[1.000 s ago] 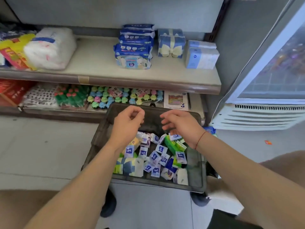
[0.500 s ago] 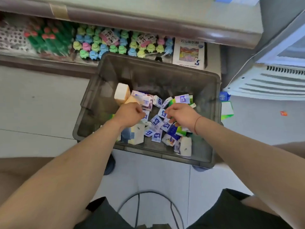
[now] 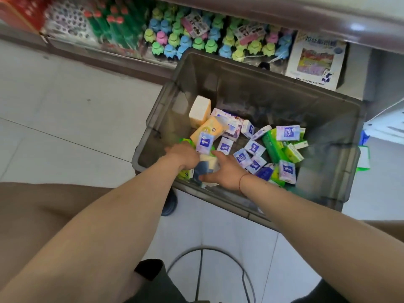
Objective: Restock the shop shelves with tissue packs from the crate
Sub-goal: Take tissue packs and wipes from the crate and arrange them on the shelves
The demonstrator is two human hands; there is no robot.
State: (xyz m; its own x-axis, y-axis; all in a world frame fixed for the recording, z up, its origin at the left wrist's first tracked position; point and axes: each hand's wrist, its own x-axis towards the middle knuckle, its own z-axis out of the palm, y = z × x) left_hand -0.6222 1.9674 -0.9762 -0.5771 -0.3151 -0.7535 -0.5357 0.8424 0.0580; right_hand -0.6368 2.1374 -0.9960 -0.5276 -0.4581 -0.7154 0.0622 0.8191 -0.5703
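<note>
Floor-side, the crate (image 3: 240, 90) holds many tissue packs (image 3: 253, 147), none shelved yet. My right grip (image 3: 225, 171) clasps a big pack (image 3: 207, 168); my left grip (image 3: 185, 154), I cannot tell.

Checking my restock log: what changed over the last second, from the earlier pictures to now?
Both hands dropped from above the crate into its near left corner. The right hand now grips a blue-and-cream pack; the left hand is against its other side, fingers hidden. The crate stayed put.
</note>
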